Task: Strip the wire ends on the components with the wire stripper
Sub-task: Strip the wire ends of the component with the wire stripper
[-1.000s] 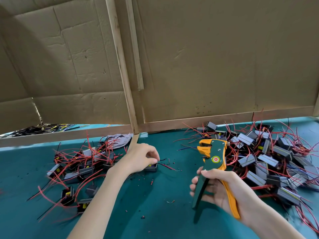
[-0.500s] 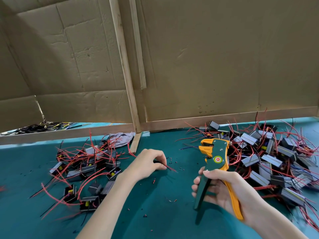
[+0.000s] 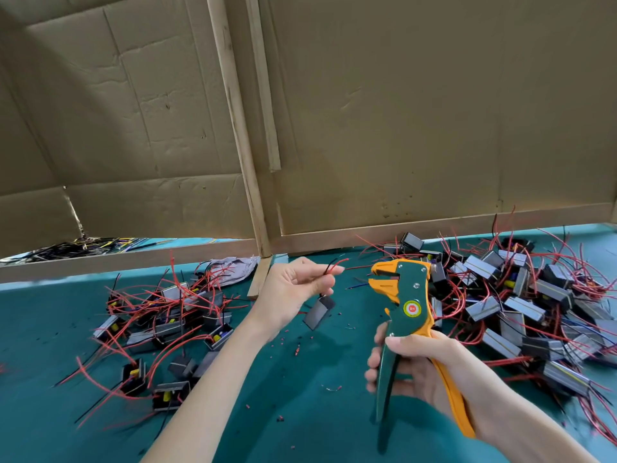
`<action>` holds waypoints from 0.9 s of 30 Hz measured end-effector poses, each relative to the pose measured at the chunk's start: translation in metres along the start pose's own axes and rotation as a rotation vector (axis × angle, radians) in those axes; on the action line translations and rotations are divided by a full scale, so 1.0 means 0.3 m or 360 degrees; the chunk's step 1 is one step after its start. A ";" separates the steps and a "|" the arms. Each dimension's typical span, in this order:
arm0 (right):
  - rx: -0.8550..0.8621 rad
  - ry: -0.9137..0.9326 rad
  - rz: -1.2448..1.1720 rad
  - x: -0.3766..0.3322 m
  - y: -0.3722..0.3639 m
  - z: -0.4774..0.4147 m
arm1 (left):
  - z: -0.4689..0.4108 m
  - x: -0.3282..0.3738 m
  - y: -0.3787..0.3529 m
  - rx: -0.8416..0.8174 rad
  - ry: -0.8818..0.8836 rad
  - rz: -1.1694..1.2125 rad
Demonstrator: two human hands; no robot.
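Our left hand (image 3: 293, 292) pinches the red wires (image 3: 335, 264) of one component (image 3: 319, 311) just left of the wire stripper (image 3: 405, 295) — gripped, unsqueezed, in our right hand (image 3: 425, 369). A left heap (image 3: 167, 322) and right heap (image 3: 521, 305) flank it — which is finished, we cannot tell.

text: none legible | wire stripper (image 3: 408, 294): round red badge (image 3: 412, 309), white characters too small to read

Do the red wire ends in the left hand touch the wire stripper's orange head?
Apart. The head view shows bare teal table between the red wire ends, pinched by the left hand, and the wire stripper held in the right hand.
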State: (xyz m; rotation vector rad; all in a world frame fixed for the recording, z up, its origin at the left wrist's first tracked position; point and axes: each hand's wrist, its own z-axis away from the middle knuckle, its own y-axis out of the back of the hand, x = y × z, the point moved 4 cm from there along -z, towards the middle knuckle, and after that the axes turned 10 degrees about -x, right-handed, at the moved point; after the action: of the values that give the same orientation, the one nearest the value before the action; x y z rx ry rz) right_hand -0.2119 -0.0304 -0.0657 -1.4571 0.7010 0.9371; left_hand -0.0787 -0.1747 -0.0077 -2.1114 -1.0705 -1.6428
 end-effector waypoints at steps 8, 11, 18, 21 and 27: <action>-0.0143 0.0076 0.0034 -0.014 -0.015 0.005 | 0.005 0.082 -0.026 0.0023 -0.0061 0.0141; -0.0165 0.0075 0.0038 -0.017 -0.019 0.004 | 0.009 0.095 -0.035 -0.0055 -0.0055 0.0151; -0.0225 0.0089 0.0061 -0.034 -0.039 0.012 | 0.021 0.124 -0.037 -0.0070 -0.0014 0.0121; -0.0260 0.0096 0.0094 -0.045 -0.055 0.019 | 0.026 0.129 -0.044 -0.0082 0.0027 0.0182; -0.0305 0.0112 0.0176 -0.041 -0.075 0.030 | 0.034 0.130 -0.057 -0.0207 0.0096 0.0195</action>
State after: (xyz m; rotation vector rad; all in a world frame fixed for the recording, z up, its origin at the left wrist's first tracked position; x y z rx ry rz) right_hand -0.2001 -0.0203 -0.0436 -1.6396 0.7662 1.0659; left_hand -0.0796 -0.1415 0.0210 -2.1450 -0.8192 -1.7479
